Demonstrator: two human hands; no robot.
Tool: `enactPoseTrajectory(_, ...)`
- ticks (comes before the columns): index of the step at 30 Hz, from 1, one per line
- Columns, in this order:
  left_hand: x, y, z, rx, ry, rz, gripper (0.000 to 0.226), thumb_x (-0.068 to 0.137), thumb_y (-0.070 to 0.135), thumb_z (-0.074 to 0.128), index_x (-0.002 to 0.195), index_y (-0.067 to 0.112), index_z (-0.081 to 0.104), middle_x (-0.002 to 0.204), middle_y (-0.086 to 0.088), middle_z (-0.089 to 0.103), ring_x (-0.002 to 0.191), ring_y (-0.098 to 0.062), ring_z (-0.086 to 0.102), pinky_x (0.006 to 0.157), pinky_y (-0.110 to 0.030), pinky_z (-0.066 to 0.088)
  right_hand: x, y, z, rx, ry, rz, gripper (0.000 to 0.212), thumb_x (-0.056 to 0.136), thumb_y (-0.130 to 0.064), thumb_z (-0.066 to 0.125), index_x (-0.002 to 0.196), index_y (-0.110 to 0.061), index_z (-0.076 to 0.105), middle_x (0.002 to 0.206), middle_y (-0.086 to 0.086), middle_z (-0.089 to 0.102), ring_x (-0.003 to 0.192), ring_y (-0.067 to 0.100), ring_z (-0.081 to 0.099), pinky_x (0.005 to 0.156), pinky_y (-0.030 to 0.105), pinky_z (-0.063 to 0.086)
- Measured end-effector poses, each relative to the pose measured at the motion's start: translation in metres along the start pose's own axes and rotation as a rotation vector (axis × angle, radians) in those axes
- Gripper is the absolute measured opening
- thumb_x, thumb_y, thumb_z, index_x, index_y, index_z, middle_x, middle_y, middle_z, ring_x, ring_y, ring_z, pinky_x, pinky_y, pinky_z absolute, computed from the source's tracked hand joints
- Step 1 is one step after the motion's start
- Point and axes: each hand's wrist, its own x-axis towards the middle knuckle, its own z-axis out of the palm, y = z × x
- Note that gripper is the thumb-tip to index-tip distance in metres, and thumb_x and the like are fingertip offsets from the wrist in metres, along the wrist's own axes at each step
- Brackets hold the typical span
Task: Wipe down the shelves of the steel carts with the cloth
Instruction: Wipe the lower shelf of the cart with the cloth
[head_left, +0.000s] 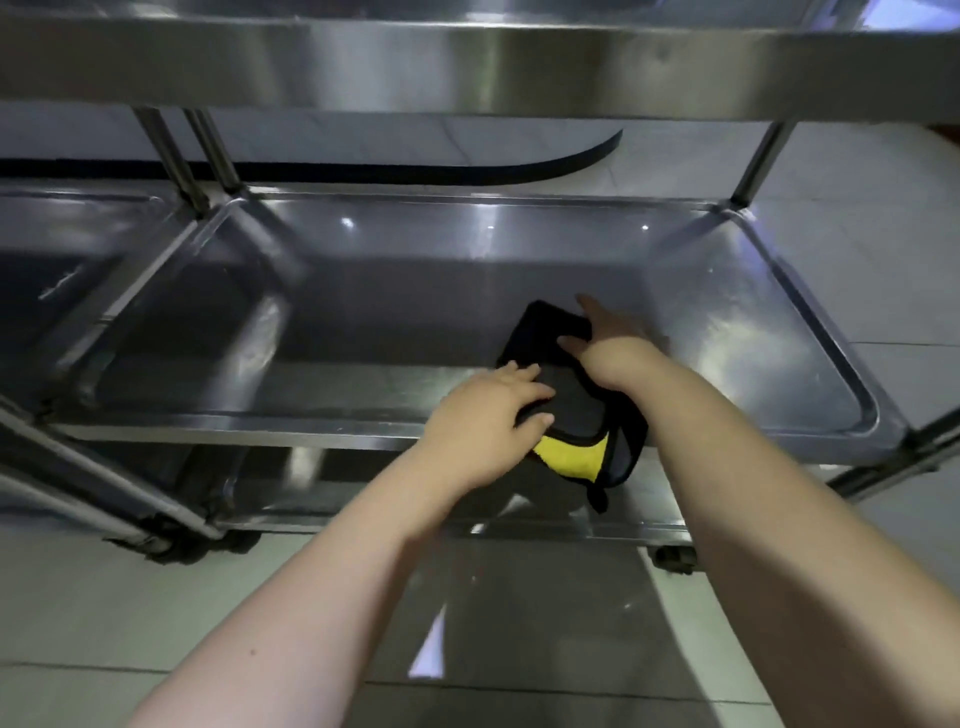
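A black cloth (569, 395) with a yellow underside lies over the front rim of the middle shelf (363, 312) of a steel cart; its folded corner hangs down past the rim. My left hand (483, 410) rests on the cloth's near left part, thumb at its edge. My right hand (608, 343) lies flat on the cloth's far right part, fingers stretched toward the back of the shelf. Both hands press the cloth onto the steel.
The cart's top shelf (467, 57) overhangs close above. A lower shelf (395, 499) shows under the rim, with a caster (672, 558) at its right. A second steel cart (78, 249) stands against the left side. Pale floor tiles (519, 649) lie in front.
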Motion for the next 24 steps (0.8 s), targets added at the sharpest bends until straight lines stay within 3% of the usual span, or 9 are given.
enactPoseTrajectory(4, -0.016, -0.007, -0.006, -0.238, 0.174, -0.093, 0.037, 0.091, 0.018, 0.062, 0.127, 0.022, 0.062, 0.138, -0.001, 0.055, 0.131, -0.012, 0.045, 0.102, -0.012, 0.028, -0.015, 0.001, 0.007, -0.077, 0.109, 0.007, 0.055, 0.093, -0.041, 0.057, 0.142, -0.022, 0.043, 0.145, 0.011, 0.046, 0.135, 0.034, 0.037, 0.109, 0.05, 0.029)
enactPoseTrajectory(6, -0.012, -0.006, -0.005, -0.303, 0.28, -0.164, 0.045, 0.089, 0.012, 0.063, 0.133, 0.018, 0.055, 0.133, -0.003, 0.055, 0.126, -0.016, 0.049, 0.104, -0.017, 0.032, -0.032, 0.002, 0.009, -0.05, 0.156, -0.017, 0.048, 0.089, -0.043, 0.059, 0.133, -0.025, 0.052, 0.133, 0.008, 0.056, 0.128, 0.033, 0.044, 0.104, 0.043, 0.028)
enactPoseTrajectory(8, -0.007, -0.005, -0.003, -0.352, 0.313, -0.272, 0.055, 0.088, 0.015, 0.066, 0.14, 0.015, 0.047, 0.135, -0.006, 0.054, 0.124, -0.019, 0.05, 0.104, -0.024, 0.037, -0.051, 0.002, 0.008, 0.055, 0.231, -0.086, 0.046, 0.084, -0.045, 0.064, 0.126, -0.029, 0.056, 0.124, 0.004, 0.062, 0.123, 0.032, 0.048, 0.101, 0.041, 0.026)
enactPoseTrajectory(11, -0.004, -0.005, -0.002, -0.364, 0.303, -0.306, 0.052, 0.085, 0.016, 0.071, 0.133, 0.013, 0.053, 0.126, -0.003, 0.062, 0.116, -0.016, 0.056, 0.091, -0.015, 0.038, -0.086, 0.006, 0.001, 0.323, 0.315, -0.16, 0.048, 0.078, -0.05, 0.073, 0.118, -0.028, 0.06, 0.113, -0.001, 0.067, 0.114, 0.025, 0.056, 0.105, 0.041, 0.033)
enactPoseTrajectory(14, -0.019, 0.003, -0.007, -0.364, 0.282, -0.237, 0.031, 0.083, 0.015, 0.073, 0.113, 0.017, 0.067, 0.105, 0.004, 0.068, 0.102, -0.014, 0.063, 0.086, -0.023, 0.046, -0.128, 0.022, -0.008, 0.59, 0.324, -0.293, 0.023, 0.078, -0.035, 0.076, 0.096, -0.028, 0.064, 0.091, 0.004, 0.069, 0.088, 0.025, 0.062, 0.087, 0.046, 0.049)
enactPoseTrajectory(16, -0.041, 0.01, -0.006, -0.342, 0.262, -0.136, 0.017, 0.082, 0.022, 0.073, 0.097, 0.028, 0.069, 0.091, 0.018, 0.065, 0.091, -0.004, 0.061, 0.078, -0.019, 0.044, -0.157, 0.041, -0.011, 0.654, 0.332, -0.364, 0.017, 0.077, -0.032, 0.074, 0.089, -0.03, 0.062, 0.088, 0.0, 0.065, 0.084, 0.025, 0.061, 0.077, 0.036, 0.053)
enactPoseTrajectory(19, -0.081, 0.02, 0.009, -0.289, 0.237, 0.028, 0.014, 0.082, 0.032, 0.066, 0.091, 0.036, 0.055, 0.085, 0.021, 0.055, 0.081, 0.002, 0.053, 0.068, -0.009, 0.036, -0.191, 0.08, 0.006, 0.6, 0.326, -0.421, 0.017, 0.075, -0.034, 0.071, 0.089, -0.033, 0.062, 0.093, -0.014, 0.058, 0.09, 0.01, 0.059, 0.079, 0.018, 0.046)
enactPoseTrajectory(21, -0.099, 0.019, 0.036, -0.247, 0.152, 0.056, 0.013, 0.086, 0.038, 0.058, 0.093, 0.032, 0.049, 0.079, 0.018, 0.053, 0.074, -0.002, 0.051, 0.063, -0.015, 0.038, -0.205, 0.112, 0.036, 0.594, 0.273, -0.368, 0.022, 0.074, -0.026, 0.076, 0.093, -0.029, 0.064, 0.094, -0.013, 0.063, 0.089, 0.006, 0.061, 0.078, 0.017, 0.047)
enactPoseTrajectory(24, -0.107, 0.003, 0.092, -0.219, -0.089, -0.047, 0.012, 0.09, 0.039, 0.057, 0.095, 0.032, 0.048, 0.078, 0.015, 0.056, 0.07, -0.004, 0.052, 0.061, -0.018, 0.038, -0.21, 0.154, 0.096, 0.601, 0.165, -0.177, 0.043, 0.077, 0.0, 0.078, 0.092, -0.037, 0.063, 0.092, -0.018, 0.067, 0.084, 0.0, 0.062, 0.077, 0.018, 0.048)
